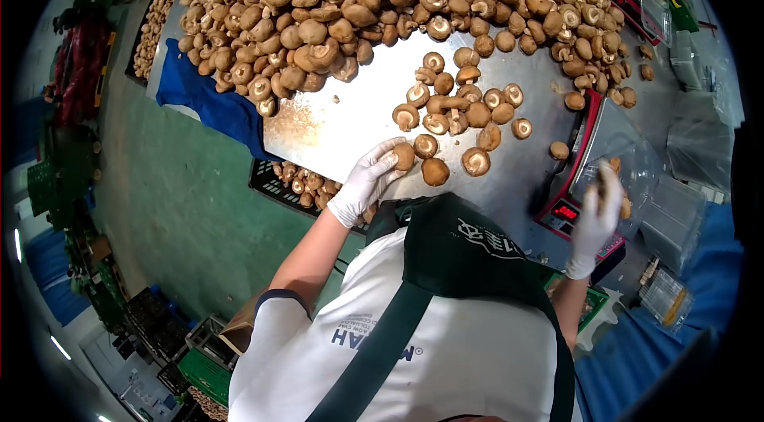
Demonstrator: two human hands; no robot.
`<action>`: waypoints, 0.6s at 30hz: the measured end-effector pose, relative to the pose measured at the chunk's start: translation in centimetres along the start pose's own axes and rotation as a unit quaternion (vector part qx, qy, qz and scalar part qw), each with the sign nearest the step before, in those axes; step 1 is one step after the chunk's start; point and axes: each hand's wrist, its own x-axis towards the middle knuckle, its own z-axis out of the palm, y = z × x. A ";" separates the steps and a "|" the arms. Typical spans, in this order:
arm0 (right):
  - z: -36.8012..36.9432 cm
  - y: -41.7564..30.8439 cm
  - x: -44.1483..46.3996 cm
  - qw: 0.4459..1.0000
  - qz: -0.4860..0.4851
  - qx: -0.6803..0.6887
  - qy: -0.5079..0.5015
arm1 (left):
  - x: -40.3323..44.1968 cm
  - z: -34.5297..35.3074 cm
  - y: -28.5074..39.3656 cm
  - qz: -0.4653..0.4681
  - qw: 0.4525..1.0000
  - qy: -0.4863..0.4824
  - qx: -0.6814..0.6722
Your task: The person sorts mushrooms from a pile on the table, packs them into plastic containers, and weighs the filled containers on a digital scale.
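Mushroom heap behind loose mushrooms on table, scale at right.

Brown mushrooms, white gloves, red-edged scale, dark green apron, blue cloth.

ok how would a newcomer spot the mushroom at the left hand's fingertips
Find the metal table with its big heap of mushrooms. Below that heap in the picture lies a loose cluster, with the white-gloved left hand at its edge. The mushroom is the only one there touching that hand.
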 end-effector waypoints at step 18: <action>1.5 -2.9 -0.4 0.996 0.038 0.075 0.025 | 2.0 9.0 -1.1 0.025 0.951 -0.170 0.257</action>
